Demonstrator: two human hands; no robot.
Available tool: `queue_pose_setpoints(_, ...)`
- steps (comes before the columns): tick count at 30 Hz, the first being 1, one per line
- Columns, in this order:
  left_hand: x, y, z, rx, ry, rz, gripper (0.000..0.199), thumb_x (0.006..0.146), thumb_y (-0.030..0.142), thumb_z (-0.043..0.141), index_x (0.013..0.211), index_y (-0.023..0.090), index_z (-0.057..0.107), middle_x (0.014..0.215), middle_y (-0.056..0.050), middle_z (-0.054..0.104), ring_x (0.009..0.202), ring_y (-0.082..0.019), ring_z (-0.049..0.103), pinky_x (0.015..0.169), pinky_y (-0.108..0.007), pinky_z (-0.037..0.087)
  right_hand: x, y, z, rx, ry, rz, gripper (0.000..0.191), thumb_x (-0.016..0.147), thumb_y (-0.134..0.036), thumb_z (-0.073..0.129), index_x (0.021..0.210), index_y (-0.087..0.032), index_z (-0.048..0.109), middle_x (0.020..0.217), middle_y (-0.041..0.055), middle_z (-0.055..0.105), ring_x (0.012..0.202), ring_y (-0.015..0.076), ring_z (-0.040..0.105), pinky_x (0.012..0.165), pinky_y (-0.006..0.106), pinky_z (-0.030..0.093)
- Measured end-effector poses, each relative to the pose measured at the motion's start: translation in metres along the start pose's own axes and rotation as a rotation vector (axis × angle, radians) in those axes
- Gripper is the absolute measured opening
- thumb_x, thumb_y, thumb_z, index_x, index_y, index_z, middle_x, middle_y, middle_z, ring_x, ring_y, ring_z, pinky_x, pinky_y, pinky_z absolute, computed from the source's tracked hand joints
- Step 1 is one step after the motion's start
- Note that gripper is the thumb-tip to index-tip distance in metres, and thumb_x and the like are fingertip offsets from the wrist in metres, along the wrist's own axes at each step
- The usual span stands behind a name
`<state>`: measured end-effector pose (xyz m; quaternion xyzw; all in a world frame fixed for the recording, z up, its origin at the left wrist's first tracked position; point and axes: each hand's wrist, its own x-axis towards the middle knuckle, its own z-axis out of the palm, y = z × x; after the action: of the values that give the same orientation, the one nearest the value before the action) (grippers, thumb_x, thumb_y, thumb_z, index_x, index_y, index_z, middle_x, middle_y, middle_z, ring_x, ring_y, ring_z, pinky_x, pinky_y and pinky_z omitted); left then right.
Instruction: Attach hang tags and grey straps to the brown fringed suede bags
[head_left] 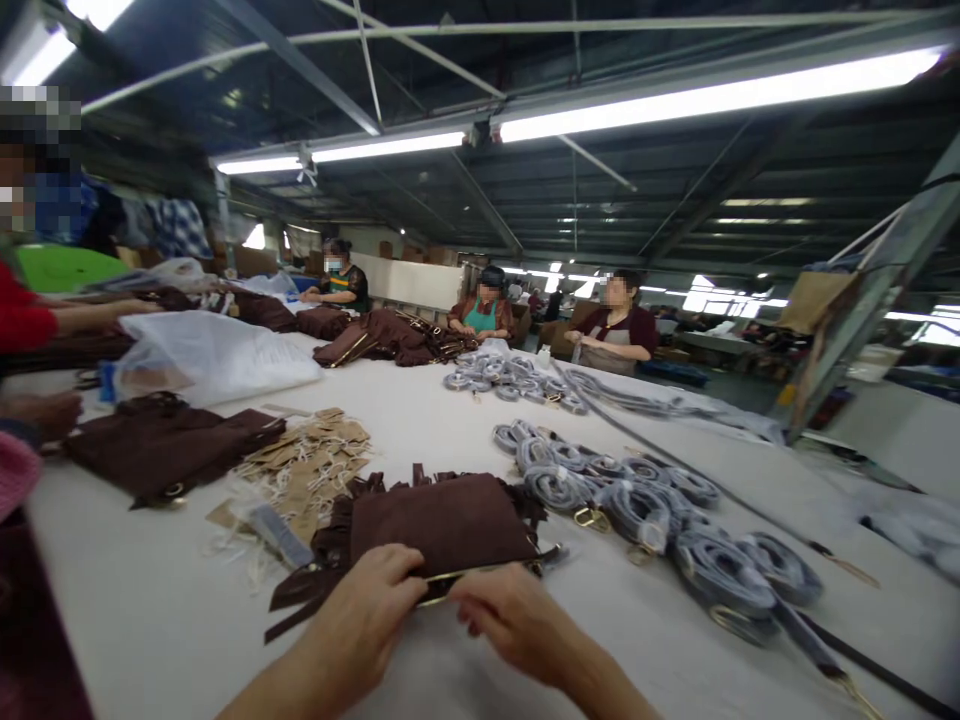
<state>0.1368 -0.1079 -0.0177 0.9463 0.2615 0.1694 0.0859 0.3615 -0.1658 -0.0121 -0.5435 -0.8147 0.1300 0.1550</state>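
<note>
White table [420, 430], brown bag [442, 515] handheld

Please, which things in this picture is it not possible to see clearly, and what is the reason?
All in the head view:
- Middle of the gold strip on the brown bag: partly covered by the left hand and right hand.
- Whether the right fingertips pinch it: curled under, blurred.
- Any print on the paper tags: too small.
- Wearer of the pink sleeve: cut off by left edge.
</note>
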Motion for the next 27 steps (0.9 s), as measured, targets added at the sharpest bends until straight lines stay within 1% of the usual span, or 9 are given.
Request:
queue_pose_setpoints(2, 0.010, 0.013, 0.004, 0.060, -0.146, -0.027, 0.029, 0.084, 0.006, 0.043, 0.096, 0.016, 0.068, 0.116, -0.012, 0.061, 0.110, -0.028, 0.054, 0.097, -0.045, 0.045, -0.016, 0.032, -0.020, -0.121, 0.179, 0.209, 0.031, 0.089, -0.010, 0.039, 0.101, -0.021, 0.065, 0.099, 0.0043, 0.071, 0.092, 0.0172, 0.064, 0.082, 0.026, 0.045)
queue_pose_setpoints(5, 0.026, 0.024, 0.009, 0.153, -0.276, -0.101, 0.022, 0.084, 0.009, 0.047, 0.089, 0.014, 0.068, 0.106, -0.014, 0.063, 0.099, -0.031, 0.057, 0.089, -0.050, 0.048, -0.031, 0.076, -0.031, -0.302, 0.123, 0.355, 0.042, 0.081, 0.000, 0.040, 0.109, -0.019, 0.066, 0.122, 0.0112, 0.063, 0.118, 0.0254, 0.053, 0.101, 0.037, 0.038)
queue_pose_setpoints(8, 0.042, 0.033, 0.009, 0.139, -0.266, -0.068, 0.022, 0.088, 0.010, 0.044, 0.091, 0.015, 0.065, 0.103, -0.012, 0.064, 0.096, -0.029, 0.059, 0.087, -0.047, 0.050, -0.035, 0.098, -0.027, -0.289, 0.073, 0.344, 0.037, 0.078, -0.002, 0.048, 0.106, -0.015, 0.066, 0.125, 0.0155, 0.061, 0.126, 0.0312, 0.046, 0.109, 0.047, 0.028)
queue_pose_setpoints(11, 0.060, 0.046, 0.013, 0.042, -0.256, -0.019, 0.022, 0.090, 0.010, 0.042, 0.092, 0.016, 0.063, 0.102, -0.009, 0.064, 0.092, -0.024, 0.061, 0.083, -0.037, 0.051, -0.033, 0.099, -0.030, -0.206, 0.045, 0.334, 0.024, 0.073, -0.006, 0.055, 0.091, -0.016, 0.067, 0.105, 0.0127, 0.069, 0.109, 0.0302, 0.057, 0.105, 0.049, 0.031)
queue_pose_setpoints(14, 0.080, 0.059, 0.024, -0.075, -0.228, -0.052, 0.023, 0.088, 0.008, 0.043, 0.098, 0.017, 0.062, 0.105, -0.009, 0.066, 0.096, -0.023, 0.063, 0.085, -0.032, 0.049, -0.035, 0.094, -0.043, -0.055, 0.050, 0.330, 0.010, 0.074, -0.015, 0.055, 0.079, -0.019, 0.063, 0.091, 0.0075, 0.069, 0.095, 0.0256, 0.061, 0.093, 0.042, 0.042)
queue_pose_setpoints(18, 0.103, 0.070, 0.040, -0.284, -0.083, -0.172, 0.020, 0.088, 0.011, 0.044, 0.098, 0.019, 0.060, 0.098, -0.007, 0.069, 0.094, -0.022, 0.064, 0.080, -0.029, 0.045, -0.037, 0.090, -0.052, 0.237, 0.039, 0.391, 0.014, 0.083, -0.029, 0.040, 0.076, -0.021, 0.050, 0.072, 0.0024, 0.066, 0.072, 0.0183, 0.066, 0.067, 0.031, 0.052)
queue_pose_setpoints(23, 0.117, 0.079, 0.056, -0.615, 0.126, -0.302, 0.005, 0.084, 0.021, 0.054, 0.089, 0.020, 0.053, 0.080, 0.000, 0.065, 0.075, -0.017, 0.061, 0.065, -0.025, 0.041, -0.032, 0.085, -0.038, 0.452, 0.055, 0.438, 0.016, 0.081, -0.037, 0.035, 0.079, -0.023, 0.042, 0.066, -0.0016, 0.059, 0.056, 0.0144, 0.062, 0.052, 0.026, 0.049)
queue_pose_setpoints(25, 0.119, 0.080, 0.062, -0.602, 0.165, -0.335, 0.013, 0.078, 0.018, 0.059, 0.089, 0.019, 0.052, 0.083, -0.001, 0.065, 0.078, -0.017, 0.060, 0.067, -0.025, 0.041, -0.031, 0.082, -0.036, 0.444, 0.102, 0.413, 0.017, 0.081, -0.038, 0.036, 0.076, -0.023, 0.042, 0.061, -0.0037, 0.053, 0.054, 0.0140, 0.055, 0.051, 0.026, 0.044)
queue_pose_setpoints(27, 0.121, 0.081, 0.063, -0.512, 0.139, -0.333, 0.014, 0.078, 0.011, 0.055, 0.089, 0.019, 0.053, 0.090, -0.004, 0.066, 0.086, -0.019, 0.061, 0.073, -0.026, 0.042, -0.031, 0.079, -0.038, 0.376, 0.163, 0.361, 0.017, 0.080, -0.036, 0.039, 0.072, -0.023, 0.045, 0.063, -0.0024, 0.052, 0.061, 0.0153, 0.053, 0.058, 0.028, 0.042)
